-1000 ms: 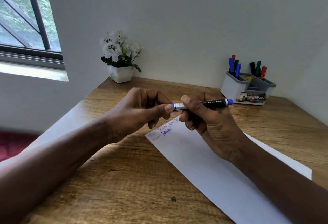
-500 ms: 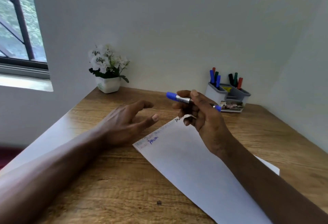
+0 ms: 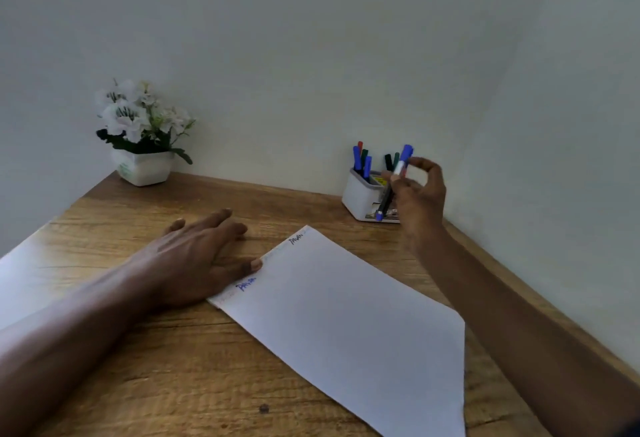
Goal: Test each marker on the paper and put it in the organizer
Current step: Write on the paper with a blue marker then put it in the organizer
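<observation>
Beside the organizer [image 3: 360,195] holding six markers, right hand [image 3: 420,201] grips one blue marker [image 3: 398,173]

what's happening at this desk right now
A person sits at a wooden desk. The right hand holds a capped blue marker upright in front of the organizer, which already holds several markers. The left hand lies flat, its thumb at the edge of the paper, which carries a few scribbled test marks. A potted white flower stands by the wall.
</observation>
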Action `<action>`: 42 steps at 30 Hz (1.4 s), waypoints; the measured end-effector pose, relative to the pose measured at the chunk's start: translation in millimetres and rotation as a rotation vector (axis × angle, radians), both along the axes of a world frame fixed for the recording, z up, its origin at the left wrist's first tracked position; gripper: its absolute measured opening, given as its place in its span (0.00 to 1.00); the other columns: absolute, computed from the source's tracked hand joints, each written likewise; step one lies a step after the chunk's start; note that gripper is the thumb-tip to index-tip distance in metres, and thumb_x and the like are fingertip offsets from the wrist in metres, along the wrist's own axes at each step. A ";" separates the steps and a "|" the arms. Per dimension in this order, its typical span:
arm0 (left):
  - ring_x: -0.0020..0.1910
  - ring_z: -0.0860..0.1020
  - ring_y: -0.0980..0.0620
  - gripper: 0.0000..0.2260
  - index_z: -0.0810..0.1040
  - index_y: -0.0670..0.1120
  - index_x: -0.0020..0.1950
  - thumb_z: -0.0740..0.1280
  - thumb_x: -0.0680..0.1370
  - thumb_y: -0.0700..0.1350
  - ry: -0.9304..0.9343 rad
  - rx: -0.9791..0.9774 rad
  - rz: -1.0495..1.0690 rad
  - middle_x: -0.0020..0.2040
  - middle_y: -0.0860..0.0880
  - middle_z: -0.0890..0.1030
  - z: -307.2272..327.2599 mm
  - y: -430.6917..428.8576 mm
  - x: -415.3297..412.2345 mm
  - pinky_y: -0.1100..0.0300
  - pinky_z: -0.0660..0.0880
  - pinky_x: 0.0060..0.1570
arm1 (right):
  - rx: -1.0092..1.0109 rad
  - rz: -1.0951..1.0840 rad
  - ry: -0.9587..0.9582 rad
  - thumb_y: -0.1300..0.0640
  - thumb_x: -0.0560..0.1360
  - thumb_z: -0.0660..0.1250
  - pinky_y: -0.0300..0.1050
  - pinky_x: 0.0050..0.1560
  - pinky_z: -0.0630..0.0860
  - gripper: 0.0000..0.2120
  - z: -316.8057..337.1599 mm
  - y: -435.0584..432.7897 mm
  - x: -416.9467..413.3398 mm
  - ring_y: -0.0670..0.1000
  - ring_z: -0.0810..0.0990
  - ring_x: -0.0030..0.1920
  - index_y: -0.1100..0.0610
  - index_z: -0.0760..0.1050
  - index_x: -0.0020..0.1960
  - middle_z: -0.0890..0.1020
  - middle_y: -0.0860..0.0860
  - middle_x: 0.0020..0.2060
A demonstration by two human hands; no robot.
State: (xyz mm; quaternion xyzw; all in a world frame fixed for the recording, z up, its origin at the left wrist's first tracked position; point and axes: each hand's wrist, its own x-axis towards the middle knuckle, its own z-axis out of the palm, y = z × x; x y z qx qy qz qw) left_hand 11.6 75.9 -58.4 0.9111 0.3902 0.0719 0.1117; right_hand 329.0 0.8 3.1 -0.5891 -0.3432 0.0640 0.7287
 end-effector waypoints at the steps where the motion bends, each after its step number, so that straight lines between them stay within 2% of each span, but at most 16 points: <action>1: 0.81 0.56 0.54 0.51 0.57 0.62 0.79 0.39 0.61 0.84 0.002 -0.002 -0.005 0.84 0.54 0.49 0.1 -0.2 -0.4 0.46 0.51 0.80 | -0.001 -0.053 -0.031 0.64 0.77 0.71 0.48 0.44 0.85 0.21 5.9 4.3 14.2 0.48 0.87 0.44 0.46 0.72 0.63 0.86 0.53 0.47; 3: 0.81 0.56 0.55 0.51 0.57 0.61 0.80 0.38 0.61 0.84 -0.005 -0.005 -0.011 0.84 0.55 0.50 -0.1 0.5 -0.8 0.46 0.51 0.80 | -0.018 -0.167 -0.136 0.62 0.77 0.72 0.44 0.45 0.84 0.28 19.8 13.1 41.7 0.48 0.86 0.42 0.41 0.67 0.70 0.84 0.50 0.43; 5: 0.80 0.57 0.56 0.53 0.57 0.62 0.80 0.37 0.59 0.85 -0.006 -0.003 -0.015 0.83 0.56 0.51 0.0 1.1 -0.8 0.47 0.51 0.80 | -0.051 -0.291 -0.264 0.61 0.78 0.70 0.38 0.39 0.81 0.31 34.5 20.4 64.3 0.42 0.82 0.38 0.43 0.64 0.75 0.82 0.46 0.40; 8: 0.79 0.58 0.57 0.55 0.57 0.62 0.80 0.35 0.57 0.85 -0.014 0.005 -0.016 0.83 0.57 0.53 -1.1 3.4 -1.1 0.48 0.51 0.79 | -0.095 -0.418 -0.429 0.62 0.79 0.68 0.44 0.42 0.81 0.29 49.0 31.0 93.7 0.43 0.80 0.36 0.44 0.65 0.75 0.82 0.48 0.41; 12: 0.78 0.60 0.57 0.50 0.57 0.63 0.80 0.38 0.62 0.83 0.002 0.001 -0.011 0.82 0.59 0.55 -0.3 3.1 0.6 0.50 0.51 0.79 | -0.133 -0.447 -0.564 0.64 0.80 0.64 0.48 0.44 0.82 0.25 49.4 45.2 120.8 0.50 0.81 0.38 0.47 0.65 0.73 0.83 0.52 0.43; 15: 0.79 0.59 0.57 0.40 0.57 0.63 0.80 0.46 0.71 0.78 0.017 -0.014 0.004 0.82 0.60 0.54 3.0 -0.1 3.3 0.51 0.51 0.79 | -0.199 -0.410 -0.618 0.65 0.79 0.65 0.43 0.40 0.77 0.26 40.2 54.3 128.4 0.51 0.81 0.39 0.48 0.66 0.74 0.82 0.52 0.43; 19: 0.78 0.61 0.58 0.38 0.57 0.64 0.79 0.47 0.71 0.77 0.005 -0.023 0.006 0.81 0.62 0.55 2.7 1.1 3.4 0.51 0.52 0.78 | -0.373 -0.336 -0.704 0.66 0.75 0.68 0.42 0.43 0.75 0.29 18.8 59.6 138.1 0.53 0.81 0.38 0.50 0.67 0.73 0.83 0.53 0.40; 22: 0.76 0.62 0.58 0.40 0.59 0.64 0.78 0.46 0.69 0.79 -0.011 -0.008 0.001 0.80 0.63 0.57 -0.4 4.4 2.6 0.51 0.55 0.77 | -0.559 -0.294 -0.712 0.61 0.74 0.70 0.50 0.53 0.79 0.27 2.8 64.1 151.5 0.57 0.83 0.50 0.51 0.71 0.72 0.86 0.54 0.45; 25: 0.75 0.63 0.59 0.38 0.60 0.65 0.77 0.47 0.70 0.79 -0.043 0.009 -0.001 0.80 0.63 0.58 -4.3 8.2 2.4 0.52 0.56 0.77 | -0.618 -0.223 -0.650 0.57 0.78 0.68 0.55 0.64 0.76 0.26 -4.2 64.3 157.7 0.59 0.81 0.58 0.50 0.69 0.76 0.86 0.56 0.53; 28: 0.75 0.63 0.60 0.43 0.60 0.66 0.77 0.43 0.65 0.83 -0.044 0.010 -0.007 0.79 0.64 0.58 -6.2 11.5 -0.4 0.52 0.57 0.76 | -0.622 -0.233 -0.721 0.55 0.80 0.67 0.55 0.65 0.73 0.32 -4.1 61.0 149.9 0.60 0.77 0.65 0.51 0.60 0.81 0.78 0.61 0.64; 30: 0.75 0.64 0.59 0.44 0.61 0.67 0.76 0.42 0.64 0.83 -0.053 0.021 -0.009 0.79 0.64 0.59 -6.5 11.0 -2.1 0.53 0.58 0.75 | -0.536 -0.268 -0.840 0.54 0.79 0.69 0.55 0.64 0.72 0.33 -1.7 53.7 133.7 0.59 0.74 0.67 0.52 0.59 0.80 0.75 0.60 0.66; 32: 0.75 0.66 0.58 0.44 0.63 0.66 0.76 0.43 0.64 0.83 -0.073 0.030 -0.014 0.79 0.63 0.60 -5.1 8.6 -3.0 0.53 0.60 0.74 | -0.382 -0.169 -0.911 0.55 0.78 0.69 0.51 0.65 0.74 0.31 1.9 38.0 103.5 0.55 0.74 0.66 0.51 0.63 0.78 0.75 0.57 0.66; 34: 0.73 0.68 0.56 0.45 0.65 0.64 0.75 0.43 0.64 0.83 -0.110 0.033 -0.022 0.78 0.62 0.63 -2.4 6.1 -3.5 0.52 0.64 0.72 | -0.286 0.048 -0.901 0.56 0.78 0.71 0.42 0.63 0.75 0.26 3.1 12.4 64.5 0.47 0.76 0.64 0.52 0.69 0.74 0.77 0.53 0.65; 36: 0.70 0.71 0.55 0.45 0.68 0.61 0.75 0.44 0.65 0.82 -0.185 0.005 -0.019 0.77 0.61 0.66 0.7 4.3 -4.7 0.52 0.69 0.68 | -0.317 0.293 -0.853 0.55 0.78 0.72 0.37 0.61 0.77 0.22 -2.1 -18.0 27.9 0.38 0.76 0.61 0.50 0.74 0.71 0.78 0.42 0.64; 38: 0.68 0.73 0.55 0.43 0.69 0.60 0.75 0.46 0.67 0.81 -0.247 -0.015 -0.018 0.76 0.60 0.68 3.1 0.6 -7.0 0.52 0.72 0.64 | -0.424 0.488 -0.846 0.52 0.79 0.72 0.38 0.65 0.74 0.21 -9.4 -48.7 -0.1 0.35 0.74 0.65 0.45 0.74 0.70 0.77 0.31 0.63; 42: 0.66 0.74 0.55 0.40 0.71 0.57 0.74 0.49 0.71 0.78 -0.334 0.044 -0.012 0.74 0.58 0.71 2.7 -8.3 -11.0 0.54 0.71 0.62 | -0.584 0.675 -0.875 0.48 0.78 0.71 0.45 0.72 0.67 0.23 -31.7 -86.7 -22.4 0.40 0.69 0.73 0.42 0.73 0.72 0.73 0.37 0.72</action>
